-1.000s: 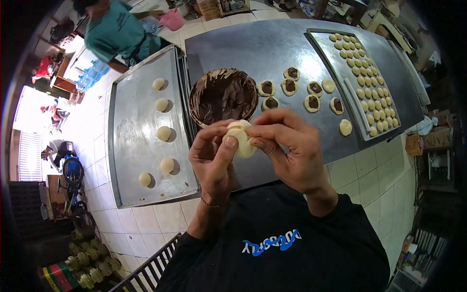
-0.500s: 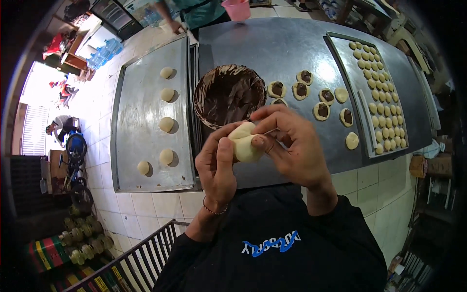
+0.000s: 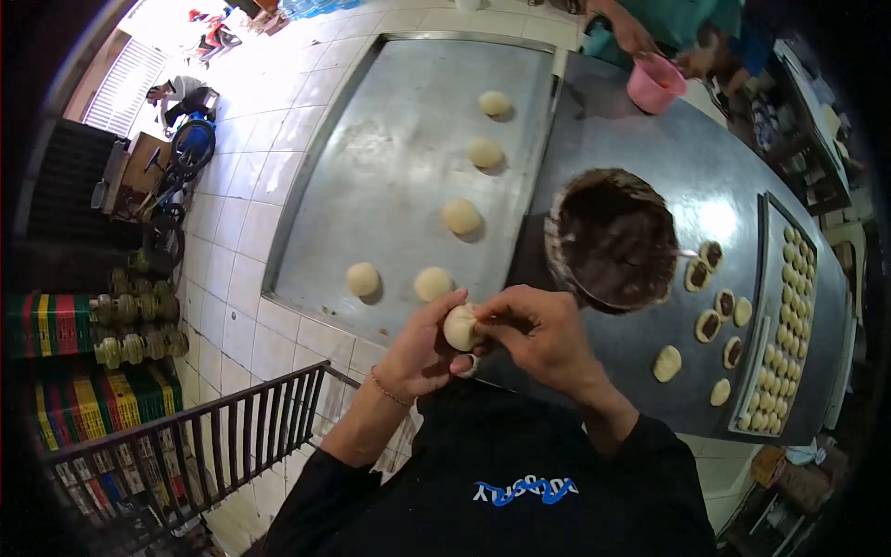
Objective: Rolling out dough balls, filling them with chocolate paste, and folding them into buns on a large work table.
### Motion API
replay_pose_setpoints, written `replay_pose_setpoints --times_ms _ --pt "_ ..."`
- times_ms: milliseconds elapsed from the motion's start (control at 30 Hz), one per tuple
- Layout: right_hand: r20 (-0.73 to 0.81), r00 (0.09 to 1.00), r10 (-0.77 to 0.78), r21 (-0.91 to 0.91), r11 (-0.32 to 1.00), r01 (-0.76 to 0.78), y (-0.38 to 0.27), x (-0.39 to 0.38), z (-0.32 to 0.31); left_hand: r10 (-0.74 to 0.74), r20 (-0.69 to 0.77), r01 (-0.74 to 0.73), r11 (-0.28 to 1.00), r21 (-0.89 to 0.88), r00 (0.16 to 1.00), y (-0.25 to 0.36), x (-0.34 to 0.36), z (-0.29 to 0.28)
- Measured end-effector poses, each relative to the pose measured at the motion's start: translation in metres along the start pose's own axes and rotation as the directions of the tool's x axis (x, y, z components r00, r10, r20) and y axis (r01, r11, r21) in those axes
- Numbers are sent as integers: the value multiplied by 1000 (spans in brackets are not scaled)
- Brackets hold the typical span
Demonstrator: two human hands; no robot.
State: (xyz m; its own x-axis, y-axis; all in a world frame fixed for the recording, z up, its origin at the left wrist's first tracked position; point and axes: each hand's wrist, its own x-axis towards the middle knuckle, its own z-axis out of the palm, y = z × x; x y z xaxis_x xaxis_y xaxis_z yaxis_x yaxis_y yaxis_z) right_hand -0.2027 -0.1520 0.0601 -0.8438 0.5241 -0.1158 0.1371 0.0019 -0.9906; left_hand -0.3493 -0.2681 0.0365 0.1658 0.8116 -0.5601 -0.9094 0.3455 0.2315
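Observation:
My left hand (image 3: pixel 416 351) cradles a pale dough ball (image 3: pixel 461 328) in its curled fingers. At the ball's right side, the fingertips of my right hand (image 3: pixel 543 339) pinch the gathered dough. Just beyond them, a metal tray (image 3: pixel 371 121) bears several smooth, round dough balls (image 3: pixel 461 216) spaced apart. To the right stands a bowl (image 3: pixel 554 237) of dark chocolate-coloured filling (image 3: pixel 613 227), its inner wall smeared. Farther right, several flattened dough rounds (image 3: pixel 697 275) carry dark filling. Some plain rounds (image 3: pixel 666 364) lie nearby.
A long tray (image 3: pixel 763 278) of many small dough pieces lies at the right of the metal table (image 3: pixel 594 362). Across the table a co-worker's hand (image 3: pixel 636 39) is at a pink bucket (image 3: pixel 655 85). A dark railing (image 3: pixel 251 413) stands at lower left.
The view has swung left, and my hands are now by the left tray's near corner. The folded dough has become a rounder ball. The co-worker's pink bucket is now lower over the table.

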Motion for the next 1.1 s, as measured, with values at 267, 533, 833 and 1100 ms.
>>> replay_pose_setpoints --times_ms 267,533,833,1100 --pt "-467 820 -331 -237 940 245 18 116 121 842 268 186 -390 902 468 140 50 -117" --pt "-266 957 -115 -626 776 -80 86 212 162 733 59 -362 263 894 678 163 20 -146" --pt "-295 954 -49 -328 943 -53 49 83 98 702 598 -208 -566 798 386 165 77 -122" --pt "-888 254 382 267 881 -391 158 -169 -102 628 698 132 -769 626 344 159 56 -97"
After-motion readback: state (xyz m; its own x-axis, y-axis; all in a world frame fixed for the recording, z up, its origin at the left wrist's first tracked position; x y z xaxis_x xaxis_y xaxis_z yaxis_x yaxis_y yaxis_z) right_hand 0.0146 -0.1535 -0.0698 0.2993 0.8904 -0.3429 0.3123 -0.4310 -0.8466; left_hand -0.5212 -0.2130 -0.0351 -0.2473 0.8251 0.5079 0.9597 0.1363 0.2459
